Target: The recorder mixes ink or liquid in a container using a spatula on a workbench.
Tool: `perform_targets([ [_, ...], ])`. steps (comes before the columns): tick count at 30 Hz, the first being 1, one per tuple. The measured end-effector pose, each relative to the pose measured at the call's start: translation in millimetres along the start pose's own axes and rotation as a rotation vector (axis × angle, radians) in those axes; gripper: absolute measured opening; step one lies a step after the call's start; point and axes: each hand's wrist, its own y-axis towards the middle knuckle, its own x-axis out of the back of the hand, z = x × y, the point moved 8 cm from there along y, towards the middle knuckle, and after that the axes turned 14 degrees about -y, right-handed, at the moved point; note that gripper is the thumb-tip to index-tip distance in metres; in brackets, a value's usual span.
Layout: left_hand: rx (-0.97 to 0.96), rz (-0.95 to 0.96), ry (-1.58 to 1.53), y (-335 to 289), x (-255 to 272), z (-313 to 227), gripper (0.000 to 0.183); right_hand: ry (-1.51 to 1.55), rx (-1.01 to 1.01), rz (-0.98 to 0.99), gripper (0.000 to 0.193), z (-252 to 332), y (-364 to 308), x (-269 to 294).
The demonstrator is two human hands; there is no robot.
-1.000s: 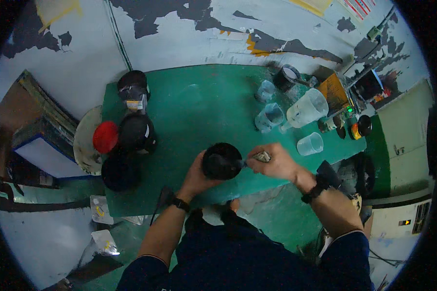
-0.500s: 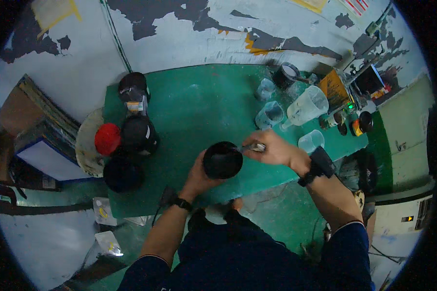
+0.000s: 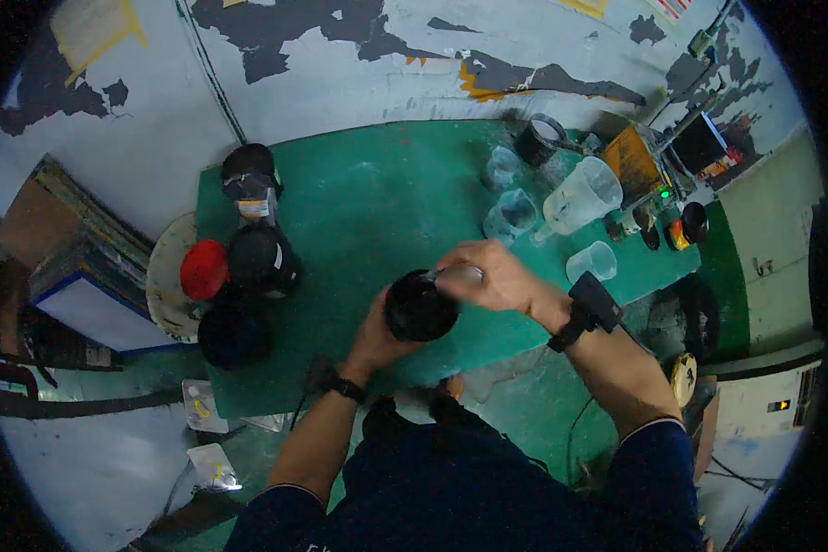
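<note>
A round black tub (image 3: 420, 317) is held over the near edge of the green table, its mouth facing up. My left hand (image 3: 377, 338) wraps around its left side. Dark contents show inside, but I cannot make out what they are. My right hand (image 3: 499, 279) is closed around a silvery metal tool (image 3: 462, 272), which looks like a spatula. The tool's far end reaches over the tub's upper rim into its mouth, where it is hard to see.
Black jars (image 3: 262, 258) and a red lid (image 3: 203, 270) are at the left of the table (image 3: 368, 198). Clear plastic cups (image 3: 510, 216), a large translucent jug (image 3: 582, 188) and a dark pot (image 3: 540, 140) occupy its right side. Boards (image 3: 92, 248) lean at far left.
My right hand has moved left and slightly up, bringing the tool further over the tub's mouth and tilting it. My left hand still holds the tub in nearly the same spot.
</note>
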Motion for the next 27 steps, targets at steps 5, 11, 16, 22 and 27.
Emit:
perform_targets([
  [5, 0.023, -0.068, -0.038, -9, 4, 10, 0.116, -0.033, -0.157, 0.283, 0.022, 3, -26, 6],
  [11, 0.082, -0.075, -0.03, -8, 1, 23, 0.117, 0.304, -0.74, 0.306, 0.025, 5, -51, -33],
  [16, 0.06, -0.009, -0.057, 2, -6, -2, 0.116, 0.49, -0.814, 0.142, 0.026, -25, -36, -40],
  [22, -0.023, 0.017, 0.013, -2, -3, 1, 0.112, -0.04, 0.03, 0.241, 0.026, -23, -17, 6],
  [27, 0.045, -0.048, 0.018, -4, 3, 7, 0.115, 0.154, -0.5, 0.323, 0.024, -13, -55, -3],
])
